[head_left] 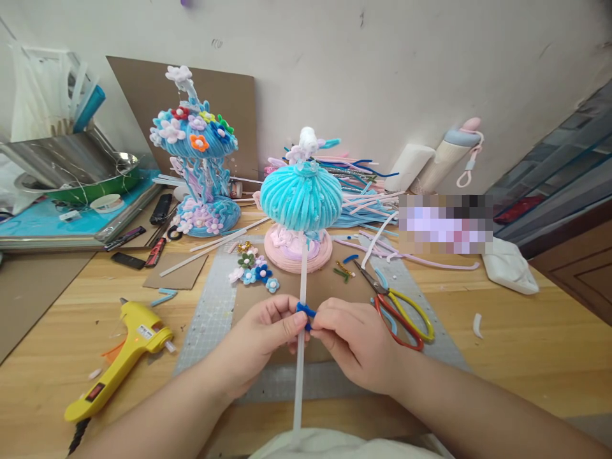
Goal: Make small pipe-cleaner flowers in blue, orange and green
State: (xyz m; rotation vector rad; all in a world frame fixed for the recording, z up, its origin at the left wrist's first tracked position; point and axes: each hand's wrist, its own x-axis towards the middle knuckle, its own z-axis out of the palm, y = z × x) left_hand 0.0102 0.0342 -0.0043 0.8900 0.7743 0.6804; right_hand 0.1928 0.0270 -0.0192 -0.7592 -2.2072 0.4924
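Over the middle of the mat, my left hand (pixel 280 324) pinches a short dark blue pipe cleaner piece (pixel 303 308) between thumb and finger. My right hand (pixel 356 341) grips the same bent piece from the other side. A long translucent white stick (pixel 299 382), like a glue stick, runs upright past my fingertips; whether my left hand also holds it I cannot tell. Just beyond stands a turquoise pipe cleaner dome (pixel 301 197) above a pink coiled base (pixel 287 252). Small fuzzy flowers (pixel 262 273) lie to the left, and scissors (pixel 382 290) with red and yellow handles lie right.
A yellow glue gun (pixel 127 357) lies on the left. Behind it stands a finished-looking flowered blue dome (pixel 196 137) on its own base. Loose pipe cleaners (pixel 358 210) are heaped at the back, near a bottle (pixel 452 153). A metal pot (pixel 52 156) is far left.
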